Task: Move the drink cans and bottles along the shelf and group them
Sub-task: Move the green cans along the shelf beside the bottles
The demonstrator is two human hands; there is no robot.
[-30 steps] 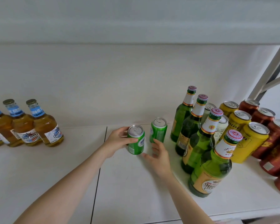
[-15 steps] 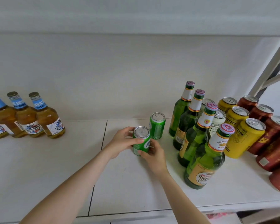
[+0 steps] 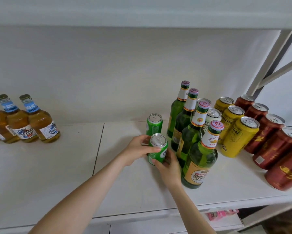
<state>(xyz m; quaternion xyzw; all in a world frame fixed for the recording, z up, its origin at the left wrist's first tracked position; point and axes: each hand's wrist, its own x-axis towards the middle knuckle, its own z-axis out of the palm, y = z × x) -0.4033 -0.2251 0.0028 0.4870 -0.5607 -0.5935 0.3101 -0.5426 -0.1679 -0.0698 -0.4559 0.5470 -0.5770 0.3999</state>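
Note:
A small green can (image 3: 158, 150) stands on the white shelf (image 3: 74, 174), held from the left by my left hand (image 3: 137, 150) and cupped low on its right side by my right hand (image 3: 169, 168). A second green can (image 3: 154, 124) stands just behind it, untouched. Immediately to the right runs a row of tall green bottles (image 3: 200, 159). Behind and beside them are pale cans (image 3: 212, 115), yellow cans (image 3: 239, 137) and dark red cans (image 3: 273, 146).
Amber bottles with blue neck labels (image 3: 40, 122) stand in a row at the far left. A seam (image 3: 98, 147) splits the shelf boards. A grey frame post (image 3: 273, 56) rises at the right, and pink packaging (image 3: 221, 214) shows below the front edge.
The held green can has shifted right and forward, toward the green bottles. My right hand has closed in against it. The view has also tilted.

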